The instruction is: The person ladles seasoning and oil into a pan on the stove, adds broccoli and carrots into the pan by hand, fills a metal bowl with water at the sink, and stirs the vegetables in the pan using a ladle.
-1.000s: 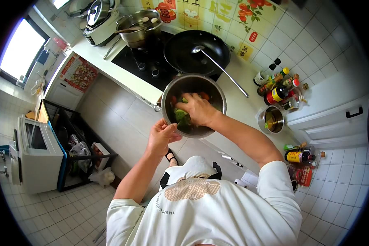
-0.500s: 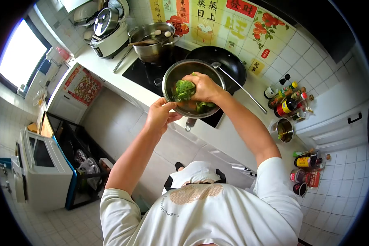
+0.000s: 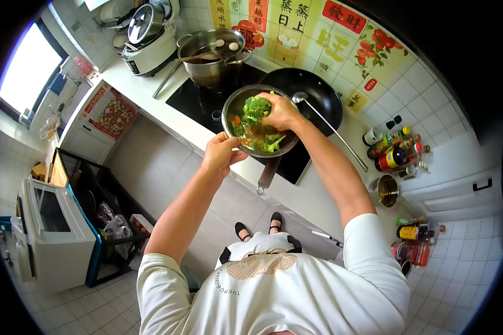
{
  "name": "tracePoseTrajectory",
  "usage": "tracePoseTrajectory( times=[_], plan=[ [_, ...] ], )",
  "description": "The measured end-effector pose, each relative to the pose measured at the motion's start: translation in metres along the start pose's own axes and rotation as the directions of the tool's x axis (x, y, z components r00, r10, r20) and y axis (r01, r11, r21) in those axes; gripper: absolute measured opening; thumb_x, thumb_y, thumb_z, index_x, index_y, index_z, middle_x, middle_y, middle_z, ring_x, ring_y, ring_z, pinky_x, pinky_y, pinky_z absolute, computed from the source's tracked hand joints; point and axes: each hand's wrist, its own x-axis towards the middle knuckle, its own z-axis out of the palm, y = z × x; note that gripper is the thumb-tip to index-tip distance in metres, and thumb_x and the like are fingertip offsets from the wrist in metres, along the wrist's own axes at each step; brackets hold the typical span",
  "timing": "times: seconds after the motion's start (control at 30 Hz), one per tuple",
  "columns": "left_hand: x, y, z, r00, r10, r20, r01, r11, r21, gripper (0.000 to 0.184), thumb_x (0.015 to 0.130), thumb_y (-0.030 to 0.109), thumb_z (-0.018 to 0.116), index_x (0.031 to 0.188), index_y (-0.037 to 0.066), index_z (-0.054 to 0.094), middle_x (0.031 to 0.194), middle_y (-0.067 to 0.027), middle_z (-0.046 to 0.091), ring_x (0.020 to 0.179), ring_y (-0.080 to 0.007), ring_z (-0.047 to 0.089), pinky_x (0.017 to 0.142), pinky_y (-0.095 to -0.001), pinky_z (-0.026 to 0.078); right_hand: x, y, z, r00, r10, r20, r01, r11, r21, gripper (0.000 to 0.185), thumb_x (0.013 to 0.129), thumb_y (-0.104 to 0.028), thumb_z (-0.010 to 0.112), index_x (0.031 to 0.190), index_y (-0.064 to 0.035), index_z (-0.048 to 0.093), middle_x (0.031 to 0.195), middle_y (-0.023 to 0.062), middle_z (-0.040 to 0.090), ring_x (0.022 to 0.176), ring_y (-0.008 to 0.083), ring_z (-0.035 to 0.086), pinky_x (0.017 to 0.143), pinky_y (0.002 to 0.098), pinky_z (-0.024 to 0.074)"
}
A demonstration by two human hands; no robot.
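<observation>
A steel mixing bowl [image 3: 236,102] is tilted over the front of the cooktop, overlapping the black wok [image 3: 322,99]. My left hand [image 3: 220,153] pinches its near-left rim between thumb and fingers. Inside the bowl, my right hand [image 3: 281,115] is closed around a bunch of curly leafy greens [image 3: 256,110]. More greens [image 3: 269,143] and small orange pieces [image 3: 237,119] lie in the bowl. The wok's handle [image 3: 268,173] sticks out below the bowl toward me.
A big steel pot [image 3: 208,73] with white egg-like things and a wooden spoon [image 3: 198,57] stands behind the bowl. A long-handled ladle [image 3: 335,134] reaches from wok to counter. Several bottles [image 3: 394,158] and a small metal pot [image 3: 385,190] are at right; a rice cooker [image 3: 150,56] is at left.
My right hand has raised the greens slightly within the bowl, and more of the contents show. My left hand keeps its grip on the rim. The view has shifted a little.
</observation>
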Motion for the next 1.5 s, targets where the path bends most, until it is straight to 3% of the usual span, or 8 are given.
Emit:
tracePoseTrajectory(
  times=[0.27,0.37,0.57,0.67,0.7,0.8,1.23,1.5],
  plan=[
    [0.016,0.0,0.004,0.998,0.034,-0.06,-0.037,0.999,-0.039,0.008,0.08,0.0,0.05,0.088,0.0,0.05,0.076,-0.011,0.06,0.057,-0.0154,0.061,0.051,-0.0226,0.055,0.037,0.024,-0.028,0.993,-0.053,-0.104,0.067,0.989,0.134,0.061,0.05,-0.01,0.074,0.107,-0.0097,0.055,0.089,0.0084,0.063,0.078,0.0147,0.06,0.074,0.0263,0.0458],
    [0.017,0.002,0.002,0.995,0.044,-0.09,-0.049,0.998,-0.045,0.009,0.08,0.0,0.051,0.088,-0.001,0.05,0.077,-0.0112,0.06,0.057,-0.015,0.061,0.05,-0.0222,0.054,0.037,0.019,-0.058,0.996,0.023,-0.081,0.03,0.803,0.595,0.051,0.061,0.001,0.07,0.109,-0.0046,0.054,0.091,0.0079,0.063,0.084,0.0159,0.059,0.071,0.0296,0.0492],
    [0.016,0.002,-0.008,0.99,0.043,-0.135,-0.047,0.998,-0.028,0.012,0.081,0.001,0.049,0.092,0.0,0.051,0.079,-0.0096,0.06,0.058,-0.0133,0.06,0.051,-0.0216,0.054,0.05,0.077,-0.084,0.967,0.217,-0.133,-0.125,0.86,0.494,0.04,0.061,0.003,0.067,0.099,-0.0025,0.056,0.086,0.0077,0.062,0.073,0.0169,0.06,0.064,0.0304,0.0507],
    [0.015,0.002,-0.01,0.979,0.064,-0.195,-0.08,0.994,-0.072,0.013,0.079,0.0,0.05,0.092,-0.003,0.048,0.078,-0.0132,0.06,0.056,-0.0175,0.062,0.047,-0.0221,0.054,0.055,0.142,-0.063,0.932,0.313,-0.182,-0.285,0.945,0.162,0.063,0.05,-0.013,0.073,0.11,-0.007,0.054,0.095,0.0113,0.062,0.084,0.0207,0.06,0.075,0.0306,0.0484],
    [0.016,0.002,-0.011,0.978,0.065,-0.197,-0.081,0.994,-0.075,0.013,0.079,0.0,0.05,0.092,-0.003,0.048,0.078,-0.0132,0.06,0.056,-0.0175,0.062,0.047,-0.0221,0.054,0.053,0.147,-0.058,0.915,0.321,-0.244,-0.354,0.929,-0.107,0.07,0.049,-0.02,0.074,0.113,-0.0076,0.052,0.102,0.0146,0.059,0.094,0.0255,0.058,0.082,0.0313,0.0455],
    [0.015,0.004,-0.015,0.978,0.075,-0.197,-0.091,0.993,-0.073,0.011,0.079,0.0,0.051,0.089,-0.002,0.048,0.078,-0.0129,0.06,0.056,-0.0174,0.062,0.047,-0.0223,0.054,0.053,0.17,-0.041,0.897,0.383,-0.22,-0.437,0.842,-0.317,0.077,0.049,-0.024,0.076,0.119,-0.0132,0.047,0.111,0.0156,0.054,0.103,0.0275,0.052,0.088,0.0329,0.0423],
    [0.014,0.007,-0.012,0.976,0.098,-0.194,-0.118,0.988,-0.096,0.009,0.08,0.0,0.052,0.088,0.0,0.048,0.075,-0.0109,0.059,0.054,-0.0155,0.06,0.048,-0.0221,0.054,0.045,0.16,-0.06,0.937,0.285,-0.204,-0.33,0.913,-0.241,0.067,0.065,-0.023,0.07,0.126,-0.0205,0.041,0.117,0.0184,0.049,0.109,0.0323,0.047,0.092,0.036,0.0383],
    [0.015,0.009,-0.011,0.972,0.106,-0.212,-0.121,0.991,-0.061,0.01,0.08,0.001,0.052,0.089,0.0,0.05,0.076,-0.0107,0.059,0.054,-0.0149,0.06,0.048,-0.0224,0.054,0.041,0.151,-0.073,0.952,0.13,-0.275,-0.138,0.99,-0.008,0.04,0.071,-0.016,0.066,0.109,-0.0061,0.055,0.104,0.0122,0.059,0.089,0.0184,0.06,0.077,0.0291,0.0471]
  ],
)
